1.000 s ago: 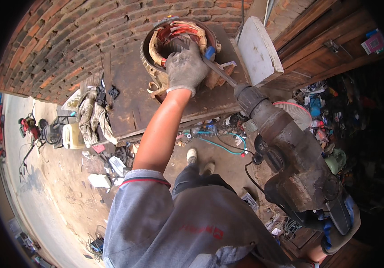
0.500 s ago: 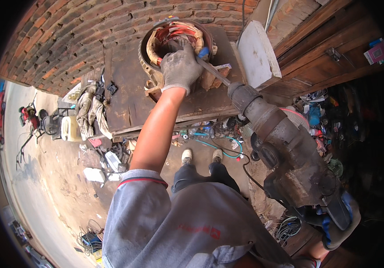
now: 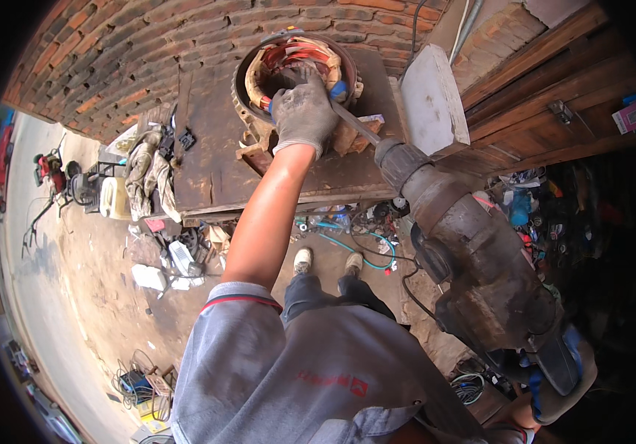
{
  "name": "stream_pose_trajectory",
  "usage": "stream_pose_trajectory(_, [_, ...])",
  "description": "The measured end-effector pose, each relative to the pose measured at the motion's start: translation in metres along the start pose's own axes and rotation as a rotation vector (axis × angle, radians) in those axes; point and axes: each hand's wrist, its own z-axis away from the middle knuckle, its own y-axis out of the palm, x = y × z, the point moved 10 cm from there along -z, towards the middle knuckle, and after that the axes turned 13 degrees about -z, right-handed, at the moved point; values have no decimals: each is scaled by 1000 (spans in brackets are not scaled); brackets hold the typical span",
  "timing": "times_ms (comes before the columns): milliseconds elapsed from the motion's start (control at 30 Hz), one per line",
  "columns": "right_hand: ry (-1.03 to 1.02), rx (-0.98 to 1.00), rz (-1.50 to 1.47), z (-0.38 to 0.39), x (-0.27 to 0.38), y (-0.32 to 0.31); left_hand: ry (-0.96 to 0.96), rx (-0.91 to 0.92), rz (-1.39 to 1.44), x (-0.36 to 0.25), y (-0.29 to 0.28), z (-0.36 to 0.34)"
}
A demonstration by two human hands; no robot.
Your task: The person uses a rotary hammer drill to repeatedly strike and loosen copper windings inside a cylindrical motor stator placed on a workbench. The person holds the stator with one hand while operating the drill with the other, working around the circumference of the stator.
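Observation:
A metal motor stator housing [image 3: 351,78] with copper-red windings [image 3: 292,50] rests at the far side of the wooden table. My left hand [image 3: 305,111], in a grey glove with blue on its palm side, is at the housing's near rim, closed around the front of a chisel bit [image 3: 357,124]. The bit's tip is hidden by the hand. From there the bit runs back to a large, worn demolition hammer [image 3: 473,237] slanting down to the right. At its rear handle my gloved right hand [image 3: 569,377] is wrapped round the grip, fingers partly in shadow.
The brown tabletop [image 3: 207,163] carries rags [image 3: 148,166] at its left end and a brick piece [image 3: 355,137] by the housing. A white slab [image 3: 435,100] stands at the right. Brick wall [image 3: 140,74] rises behind. A power cord [image 3: 410,288] and scattered scrap lie below.
The view has shifted slightly, so the table and floor things sit a little differently. Both hands keep their holds, and the hammer stays at nearly the same slant.

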Motion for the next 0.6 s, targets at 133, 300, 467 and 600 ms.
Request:
stream_pose_trajectory(133, [-242, -14, -99, -4, 19, 9, -10, -12, 17, -6, 3, -1])
stream_pose_trajectory(300, [-163, 156, -205, -15, 2, -1, -20, -57, 21, -6, -2, 0])
stream_pose_trajectory(467, [-330, 177, -128, -20, 5, 1, -7, -104, 41, -9, -9, 2])
stream_pose_trajectory(600, [-404, 137, -99, -26, 8, -2, -5, -148, 35, -10, -9, 4])
